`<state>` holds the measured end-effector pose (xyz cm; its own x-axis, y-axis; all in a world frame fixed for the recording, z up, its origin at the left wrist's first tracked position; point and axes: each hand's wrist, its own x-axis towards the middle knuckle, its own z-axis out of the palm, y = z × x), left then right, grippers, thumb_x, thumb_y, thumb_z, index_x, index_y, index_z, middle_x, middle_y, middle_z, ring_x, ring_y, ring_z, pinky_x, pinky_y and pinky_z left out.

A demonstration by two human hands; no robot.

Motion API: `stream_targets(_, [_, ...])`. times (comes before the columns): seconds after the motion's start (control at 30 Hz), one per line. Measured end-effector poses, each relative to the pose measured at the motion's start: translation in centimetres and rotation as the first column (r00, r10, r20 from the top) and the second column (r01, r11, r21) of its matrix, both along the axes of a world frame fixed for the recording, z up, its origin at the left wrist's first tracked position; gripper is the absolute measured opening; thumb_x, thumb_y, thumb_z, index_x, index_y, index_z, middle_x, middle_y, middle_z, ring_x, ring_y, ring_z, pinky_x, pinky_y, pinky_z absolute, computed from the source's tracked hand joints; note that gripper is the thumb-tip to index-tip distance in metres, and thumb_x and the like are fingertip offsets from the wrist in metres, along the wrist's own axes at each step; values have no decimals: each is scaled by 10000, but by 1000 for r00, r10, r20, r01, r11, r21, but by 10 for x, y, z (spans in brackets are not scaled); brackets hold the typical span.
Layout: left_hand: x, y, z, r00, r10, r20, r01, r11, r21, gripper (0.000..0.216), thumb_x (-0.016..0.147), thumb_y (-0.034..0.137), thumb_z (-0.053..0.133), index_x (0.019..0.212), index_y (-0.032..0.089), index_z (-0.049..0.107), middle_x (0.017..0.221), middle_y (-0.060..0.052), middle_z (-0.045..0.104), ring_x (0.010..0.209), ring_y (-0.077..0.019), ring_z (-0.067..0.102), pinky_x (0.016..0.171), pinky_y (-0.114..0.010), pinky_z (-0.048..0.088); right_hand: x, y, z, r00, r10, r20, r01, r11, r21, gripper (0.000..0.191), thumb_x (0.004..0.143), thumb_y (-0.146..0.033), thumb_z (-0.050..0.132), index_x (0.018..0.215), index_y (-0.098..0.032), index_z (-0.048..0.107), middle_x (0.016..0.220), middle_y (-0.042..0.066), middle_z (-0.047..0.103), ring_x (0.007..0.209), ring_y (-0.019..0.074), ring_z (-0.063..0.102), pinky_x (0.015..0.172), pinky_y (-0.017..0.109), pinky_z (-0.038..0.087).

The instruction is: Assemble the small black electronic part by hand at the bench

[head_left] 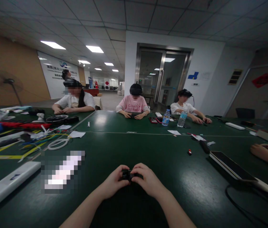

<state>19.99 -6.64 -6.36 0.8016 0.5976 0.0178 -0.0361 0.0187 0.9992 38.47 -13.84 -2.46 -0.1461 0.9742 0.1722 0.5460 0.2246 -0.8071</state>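
Note:
Both my hands meet over the dark green table (pixel 105 148), close to its near side. Between them is a small black object (pixel 126 175), whose kind I cannot make out. My left hand (pixel 114 180) pinches its left part between thumb and fingers. On the other side, my right hand (pixel 145 179) has its thumb and fingers closed on the right part. The fingertips cover much of the object. A small red and dark item (pixel 189 152) lies apart, to the right beyond my hands.
A white power bank-like bar (pixel 10 183) and a blurred-out bright panel (pixel 64 171) lie left. Cables (pixel 59 144) clutter the far left. At right are a phone (pixel 231 164), a cable and a person's hand (pixel 267 153). Two bottles (pixel 166 117) stand farther back, near three seated people.

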Motion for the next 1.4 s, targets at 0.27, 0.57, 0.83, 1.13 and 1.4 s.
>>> stream_targets(0.27, [-1,-2,2,1000,2,-12,-2,1000,10,394,757,135,613,1094,215,424,932,-11,590,882,-185,584,793,-348,435,0,-2,3,999,14,37,-14,1000,-5,151,748,-244,590,870,-291,665,1035,3,555,979,220,506,832,347,372])
stream_targets(0.57, [1,-2,4,1000,0,-10,0,1000,-10,403,723,122,622,1064,214,427,917,-5,591,846,-175,586,767,-334,430,-1,-3,7,982,24,186,-24,1000,1,159,769,-241,575,911,-267,643,1054,1,559,1004,194,500,866,319,385])
stream_targets(0.83, [-1,-1,0,1000,1,-12,-1,1000,-6,403,752,124,606,1101,208,423,961,-22,609,901,-190,596,808,-352,438,-2,-6,15,965,4,264,1,1000,-19,141,787,-258,554,903,-265,633,1072,-6,562,1008,190,506,868,315,391])
stream_targets(1.13, [1,-1,2,1000,5,-14,-5,1000,5,397,736,115,613,1076,212,432,905,-8,593,864,-187,586,777,-353,443,-3,-5,12,973,17,229,-11,1000,-27,151,774,-259,565,902,-282,642,1079,-15,559,1003,197,515,851,328,401])
stream_targets(1.4, [-1,-1,3,1000,-10,2,10,1000,-15,391,751,122,614,1086,209,433,923,-19,592,863,-186,589,777,-351,443,-3,-4,5,985,-11,174,14,1000,-16,167,740,-261,609,893,-295,665,1072,-12,559,999,204,527,874,349,403])
